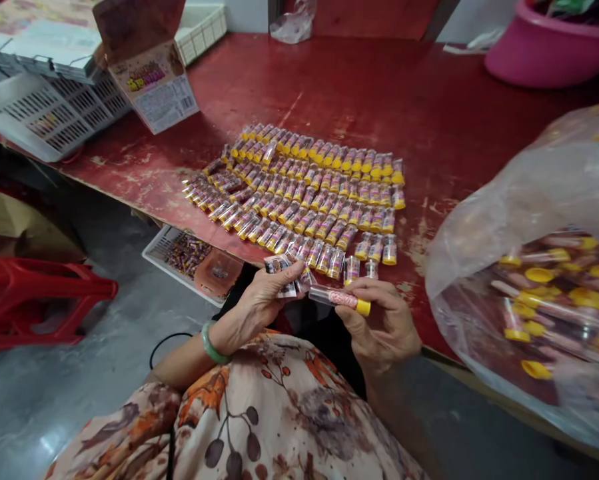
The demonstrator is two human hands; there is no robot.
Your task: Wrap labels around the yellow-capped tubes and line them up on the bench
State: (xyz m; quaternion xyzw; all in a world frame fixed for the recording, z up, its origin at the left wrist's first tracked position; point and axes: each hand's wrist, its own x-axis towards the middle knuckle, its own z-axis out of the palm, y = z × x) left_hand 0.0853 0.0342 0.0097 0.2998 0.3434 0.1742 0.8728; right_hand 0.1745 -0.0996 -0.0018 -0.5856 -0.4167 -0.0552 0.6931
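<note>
My left hand (266,293), with a green bangle (212,343) at the wrist, is closed on a small stack of printed cards or wrappers (286,283); their exact kind is unclear. In my right hand (384,320) a clear tube with a yellow cap (336,297) is pinched near its capped end, lying almost level. Pink print or filling shows inside it. The tube's clear end points left and comes up against the cards. Just beyond both hands, rows of wrapped tubes with yellow caps (304,193) lie on the red table (379,87).
A clear plastic bag (479,247) of yellow-capped tubes stands at right, below a pink basin (549,47). An open display box (154,87) and white baskets (74,113) are at left. Under the table edge sits a crate (179,287); a red stool (39,293) is farther left.
</note>
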